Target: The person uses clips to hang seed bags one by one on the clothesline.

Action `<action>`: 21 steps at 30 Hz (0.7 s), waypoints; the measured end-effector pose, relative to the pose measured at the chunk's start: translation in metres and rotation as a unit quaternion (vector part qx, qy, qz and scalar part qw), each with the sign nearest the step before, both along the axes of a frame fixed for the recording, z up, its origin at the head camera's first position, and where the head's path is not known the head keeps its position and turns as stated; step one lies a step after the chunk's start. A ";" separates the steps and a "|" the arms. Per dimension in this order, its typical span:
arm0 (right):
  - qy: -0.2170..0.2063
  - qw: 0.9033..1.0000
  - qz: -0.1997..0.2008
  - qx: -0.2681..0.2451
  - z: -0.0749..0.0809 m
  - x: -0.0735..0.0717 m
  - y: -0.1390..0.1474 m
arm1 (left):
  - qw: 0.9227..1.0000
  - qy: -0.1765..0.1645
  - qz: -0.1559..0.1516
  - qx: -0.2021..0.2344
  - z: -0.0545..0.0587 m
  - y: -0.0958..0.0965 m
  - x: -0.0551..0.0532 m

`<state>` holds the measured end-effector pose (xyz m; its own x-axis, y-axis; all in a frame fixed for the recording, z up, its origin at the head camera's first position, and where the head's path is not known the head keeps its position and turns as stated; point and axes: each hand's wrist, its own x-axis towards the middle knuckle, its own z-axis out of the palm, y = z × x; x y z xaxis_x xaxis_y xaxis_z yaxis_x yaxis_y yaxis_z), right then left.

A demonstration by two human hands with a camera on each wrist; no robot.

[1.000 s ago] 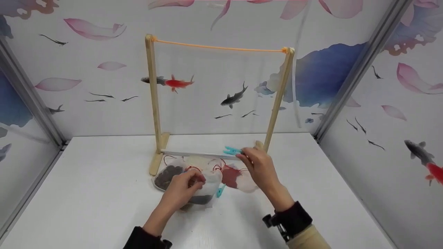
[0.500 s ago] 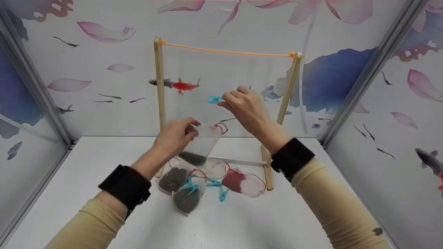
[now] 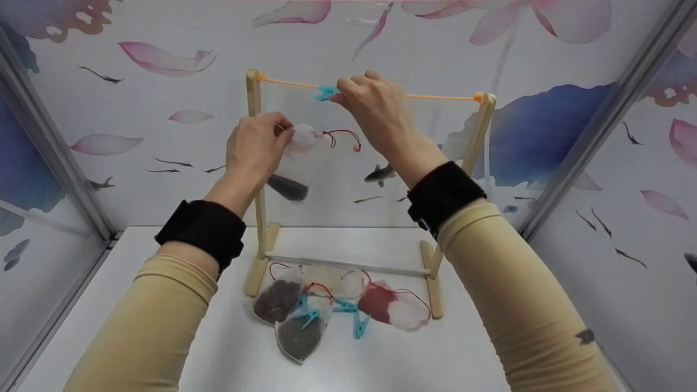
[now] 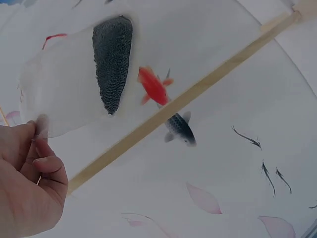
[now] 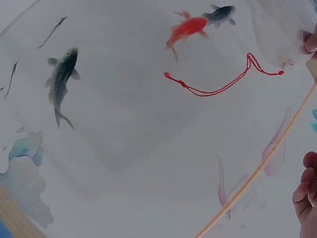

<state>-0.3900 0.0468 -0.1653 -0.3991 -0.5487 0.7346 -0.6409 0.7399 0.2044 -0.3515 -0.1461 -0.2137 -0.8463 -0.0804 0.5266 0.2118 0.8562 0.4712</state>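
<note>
In the head view my left hand [image 3: 256, 144] pinches the upper corner of a sheer white drawstring bag [image 3: 305, 147]. Dark grains fill the bottom of the bag, and its red cord [image 3: 343, 132] trails to the right. The left wrist view shows thumb and fingers gripping the edge of the bag [image 4: 64, 84]. My right hand [image 3: 378, 109] holds a blue clothespin [image 3: 325, 93] at the orange line [image 3: 446, 98], above and right of the bag. Whether the clothespin touches the line is unclear. Only the right hand's fingertips [image 5: 309, 173] show in the right wrist view.
The line is strung between two wooden posts [image 3: 260, 190] with a pale crossbar [image 3: 348, 263] low between them. On the white table lie several filled drawstring bags, one with red contents [image 3: 377, 302], one dark [image 3: 299, 338], and several blue clothespins [image 3: 360, 325]. Patterned walls stand around.
Both hands have risen from the table, the left lifting the bag with dark grains, the right bringing the clothespin up to the line. The head view has shifted slightly.
</note>
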 end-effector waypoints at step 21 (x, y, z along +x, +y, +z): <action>-0.091 0.991 0.001 0.102 0.001 -0.040 -0.033 | 0.998 0.041 0.024 0.049 0.000 -0.002 -0.048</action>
